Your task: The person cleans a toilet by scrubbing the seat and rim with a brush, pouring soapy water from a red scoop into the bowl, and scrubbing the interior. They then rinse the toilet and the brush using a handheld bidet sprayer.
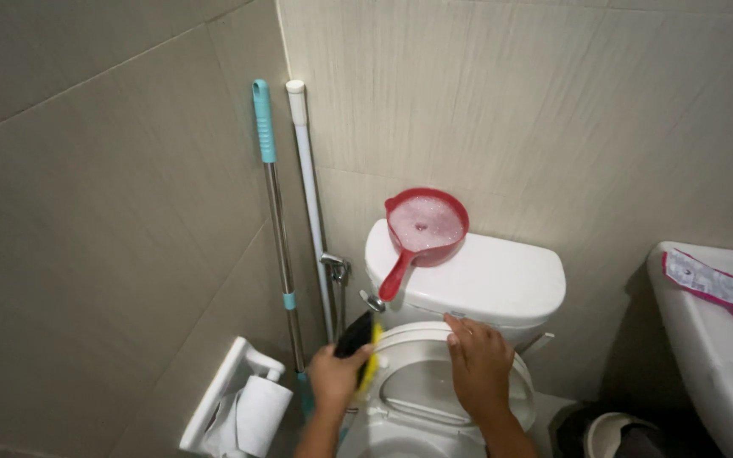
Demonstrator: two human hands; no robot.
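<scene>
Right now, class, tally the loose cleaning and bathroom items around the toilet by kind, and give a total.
Long-handled poles leaning in the corner: 2, teal-gripped metal pole and white plastic pole
Red plastic dipper of foamy water: 1
Black-and-yellow scrubbing brush: 1
White toilet paper roll: 1
Pink-and-white sachet: 1
Total: 6

A red plastic dipper (pixel 425 227) full of suds sits on the white cistern lid (pixel 485 278). Two long-handled poles (pixel 275 220) lean in the tiled corner, a toilet-paper roll (pixel 260 413) hangs lower left, a white basin (pixel 710 339) stands right.
</scene>
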